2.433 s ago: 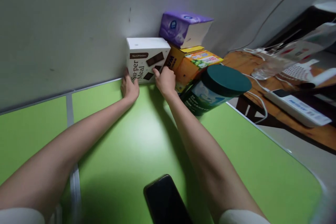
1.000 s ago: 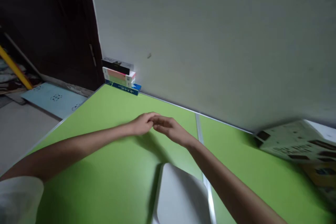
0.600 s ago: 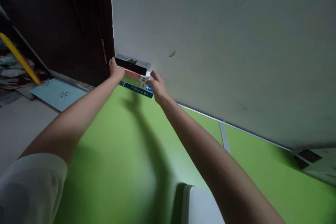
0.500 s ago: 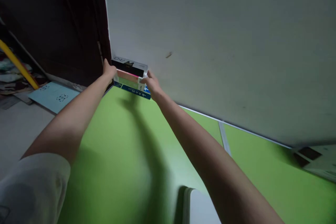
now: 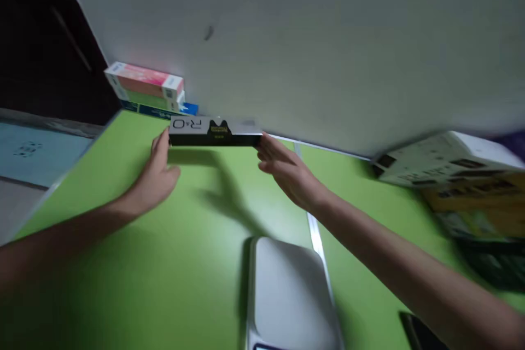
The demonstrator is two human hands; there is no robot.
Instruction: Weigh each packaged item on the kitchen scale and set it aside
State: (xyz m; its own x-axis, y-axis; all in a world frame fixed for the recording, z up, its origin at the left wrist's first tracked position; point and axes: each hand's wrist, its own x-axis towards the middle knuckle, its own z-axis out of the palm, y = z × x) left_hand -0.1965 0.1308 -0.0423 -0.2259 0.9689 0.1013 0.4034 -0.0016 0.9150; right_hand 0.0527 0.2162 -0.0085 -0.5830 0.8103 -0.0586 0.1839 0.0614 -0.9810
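Note:
Between my two hands a long narrow black and silver box point(image 5: 213, 132) is held level above the green table point(image 5: 184, 262), its shadow falling on the surface below. My left hand point(image 5: 158, 175) presses its left end. At its right end the fingers of my right hand point(image 5: 285, 167) press in. Behind it to the left, against the wall, a stack of similar boxes stands: a pink and white box point(image 5: 143, 80) on top, a green one point(image 5: 145, 99) below, and a blue one point(image 5: 153, 112) at the bottom.
A white kitchen scale point(image 5: 291, 287) lies on the table nearer to me. Several cartons point(image 5: 484, 175) stand at the right along the wall point(image 5: 307, 49). A dark flat object point(image 5: 420, 332) lies at the lower right. Past the table's left edge a light blue board point(image 5: 36, 147) shows.
The black and silver box has left the top of the stack and moved right and nearer to me in both hands. The view has swung right, bringing in more of the scale and cartons.

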